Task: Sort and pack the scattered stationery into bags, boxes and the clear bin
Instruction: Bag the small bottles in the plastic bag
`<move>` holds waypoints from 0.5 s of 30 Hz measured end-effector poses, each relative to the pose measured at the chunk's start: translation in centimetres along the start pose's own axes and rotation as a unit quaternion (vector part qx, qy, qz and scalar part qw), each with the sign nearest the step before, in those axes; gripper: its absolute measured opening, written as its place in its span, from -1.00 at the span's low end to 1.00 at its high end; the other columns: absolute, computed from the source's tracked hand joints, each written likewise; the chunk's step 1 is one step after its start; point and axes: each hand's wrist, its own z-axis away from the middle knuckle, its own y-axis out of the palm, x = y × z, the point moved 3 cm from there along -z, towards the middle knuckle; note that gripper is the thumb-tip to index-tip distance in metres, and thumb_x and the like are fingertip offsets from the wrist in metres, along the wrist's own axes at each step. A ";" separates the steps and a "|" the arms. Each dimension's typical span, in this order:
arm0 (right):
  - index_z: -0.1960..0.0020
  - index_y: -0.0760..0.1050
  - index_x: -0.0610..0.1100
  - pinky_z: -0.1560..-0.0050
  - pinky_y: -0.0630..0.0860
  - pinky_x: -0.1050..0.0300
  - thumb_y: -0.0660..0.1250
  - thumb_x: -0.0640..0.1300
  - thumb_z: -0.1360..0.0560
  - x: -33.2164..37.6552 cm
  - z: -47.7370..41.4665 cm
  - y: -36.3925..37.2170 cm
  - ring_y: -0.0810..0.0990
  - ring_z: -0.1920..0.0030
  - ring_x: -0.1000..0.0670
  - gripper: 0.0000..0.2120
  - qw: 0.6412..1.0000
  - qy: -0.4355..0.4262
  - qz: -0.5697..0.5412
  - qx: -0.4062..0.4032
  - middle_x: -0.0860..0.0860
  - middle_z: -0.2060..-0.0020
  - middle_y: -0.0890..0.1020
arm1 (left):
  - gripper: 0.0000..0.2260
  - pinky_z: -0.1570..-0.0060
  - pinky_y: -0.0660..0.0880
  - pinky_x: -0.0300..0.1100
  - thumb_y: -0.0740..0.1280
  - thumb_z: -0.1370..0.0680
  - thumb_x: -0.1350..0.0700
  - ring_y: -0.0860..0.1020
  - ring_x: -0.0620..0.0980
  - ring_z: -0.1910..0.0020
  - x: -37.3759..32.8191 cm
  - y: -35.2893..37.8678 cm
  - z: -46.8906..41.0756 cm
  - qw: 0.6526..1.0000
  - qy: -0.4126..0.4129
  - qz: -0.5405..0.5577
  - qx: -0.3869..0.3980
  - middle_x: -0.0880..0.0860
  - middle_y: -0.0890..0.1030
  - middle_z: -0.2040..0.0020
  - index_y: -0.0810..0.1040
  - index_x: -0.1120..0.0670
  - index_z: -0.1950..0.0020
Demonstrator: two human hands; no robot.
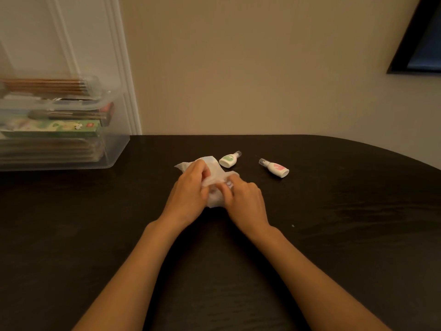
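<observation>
The left hand (188, 187) and right hand (245, 199) both pinch a crumpled translucent white plastic bag (214, 168) mid-table, while just far-right of it a small white bottle with a green label (229, 160) and a small white bottle with a pink label (276, 167) lie unpacked, and the clear plastic bin (112, 149) at far left looks nearly full, with no writing legible.

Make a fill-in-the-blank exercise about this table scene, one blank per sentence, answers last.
1. The white dispenser nearest the plastic bag has a ____ label.
2. The other dispenser, with a pink label, lies to its ____.
3. The clear bin stands at the ____ end of the dark table.
4. The number of hands gripping the bag, left hand and right hand, is ____.

Answers: green; right; left; two
</observation>
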 end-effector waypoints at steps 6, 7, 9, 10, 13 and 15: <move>-0.12 0.54 -0.11 0.20 0.35 0.20 0.24 0.02 -0.53 -1.5 -0.4 -0.1 0.41 0.17 0.10 -0.73 0.997 0.035 0.017 0.071 -0.06 0.05 0.62 | -0.82 0.20 0.39 -0.22 0.21 -0.48 0.30 0.39 -0.08 0.13 0.7 -0.2 -0.1 0.994 -0.092 0.004 -0.053 -0.11 0.33 0.15 0.35 0.02 0.19; -0.16 0.53 -0.10 0.18 0.35 0.21 0.24 0.01 -0.54 -1.5 -0.3 0.0 0.44 0.14 0.09 -0.72 0.997 0.033 0.010 0.068 -0.05 0.04 0.62 | -0.82 0.21 0.39 -0.24 0.20 -0.48 0.30 0.40 -0.08 0.13 0.8 -0.2 -0.2 0.994 -0.096 0.015 -0.050 -0.11 0.34 0.15 0.35 0.02 0.19; -0.19 0.50 -0.09 0.14 0.36 0.23 0.22 0.00 -0.55 -1.0 -0.2 0.1 0.54 0.08 0.04 -0.72 0.999 0.029 -0.003 0.040 -0.04 0.05 0.62 | -0.85 0.20 0.41 -0.24 0.20 -0.50 0.29 0.39 -0.11 0.14 0.5 -0.1 -0.1 0.996 -0.071 0.024 -0.043 -0.13 0.35 0.15 0.36 0.04 0.17; -0.18 0.50 -0.10 0.15 0.38 0.23 0.21 0.00 -0.56 -0.6 -0.2 0.1 0.56 0.09 0.02 -0.73 0.999 0.024 0.000 0.024 -0.05 0.06 0.63 | -0.86 0.20 0.42 -0.25 0.21 -0.50 0.27 0.39 -0.13 0.15 0.4 -0.1 0.0 0.997 -0.053 0.025 -0.040 -0.13 0.35 0.15 0.36 0.04 0.16; -0.12 0.48 -0.13 0.17 0.40 0.17 0.22 -0.08 -0.56 0.2 -0.5 0.7 0.54 0.11 -0.03 -0.80 0.992 -0.024 0.113 0.045 -0.09 0.05 0.60 | -0.87 0.25 0.39 -0.27 0.22 -0.49 0.26 0.40 -0.12 0.18 0.1 0.1 0.2 0.999 -0.017 0.021 -0.025 -0.12 0.36 0.16 0.36 0.04 0.17; -0.09 0.48 -0.13 0.16 0.36 0.16 0.26 -0.14 -0.54 0.3 -0.7 1.1 0.53 0.08 -0.04 -0.85 0.979 -0.039 0.185 0.073 -0.09 0.03 0.58 | -0.87 0.24 0.36 -0.27 0.22 -0.48 0.27 0.37 -0.12 0.16 0.3 0.2 0.3 1.000 -0.010 -0.004 -0.025 -0.12 0.35 0.16 0.36 0.04 0.17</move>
